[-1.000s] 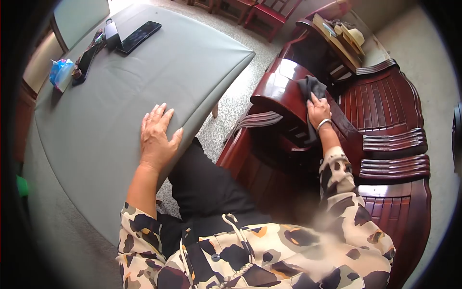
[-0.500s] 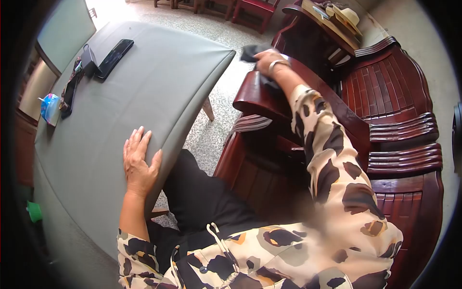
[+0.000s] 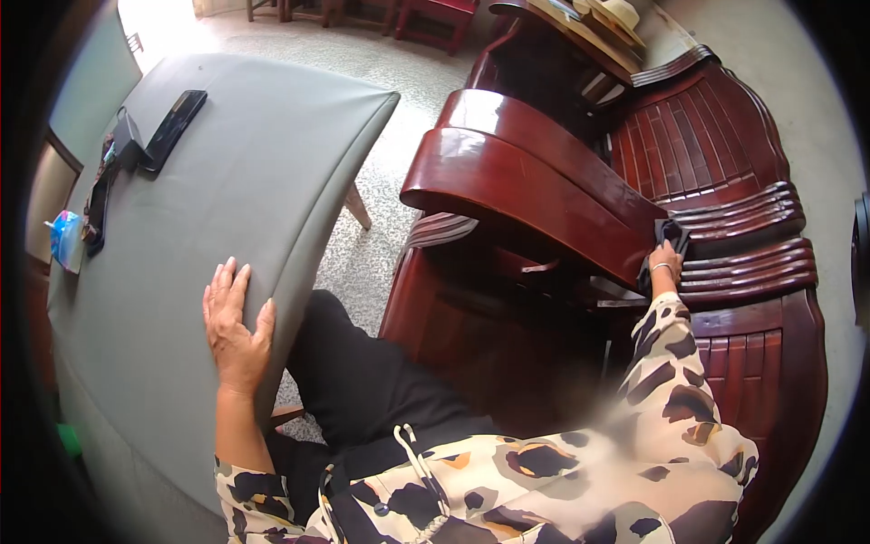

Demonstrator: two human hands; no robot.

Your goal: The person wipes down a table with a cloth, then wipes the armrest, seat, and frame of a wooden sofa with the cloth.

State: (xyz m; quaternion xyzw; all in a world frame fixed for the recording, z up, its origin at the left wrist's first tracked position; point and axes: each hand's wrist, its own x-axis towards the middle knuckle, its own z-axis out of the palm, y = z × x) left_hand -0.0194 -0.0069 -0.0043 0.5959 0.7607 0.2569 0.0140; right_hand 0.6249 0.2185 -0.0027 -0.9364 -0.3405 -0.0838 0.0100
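Note:
My left hand (image 3: 237,322) lies flat on the grey-covered table (image 3: 217,218), near its right edge, with the fingers stretched out. At the right, my right hand (image 3: 666,261) is closed on a dark cloth (image 3: 671,234). It presses the cloth against the back end of a glossy red-brown wooden armrest (image 3: 535,195), where the armrest meets the slatted seat backs. Part of the cloth is hidden beneath the fingers.
On the table's far left lie a phone (image 3: 175,130), a small grey box-like object (image 3: 128,136), a dark case (image 3: 96,213) and a blue shiny packet (image 3: 65,239). Slatted wooden seats (image 3: 693,140) line the wall. A straw hat (image 3: 620,18) sits at the back.
My right hand has moved with the dark cloth from the armrest's front end to its back end. My left hand stays flat on the table. The view has shifted slightly right.

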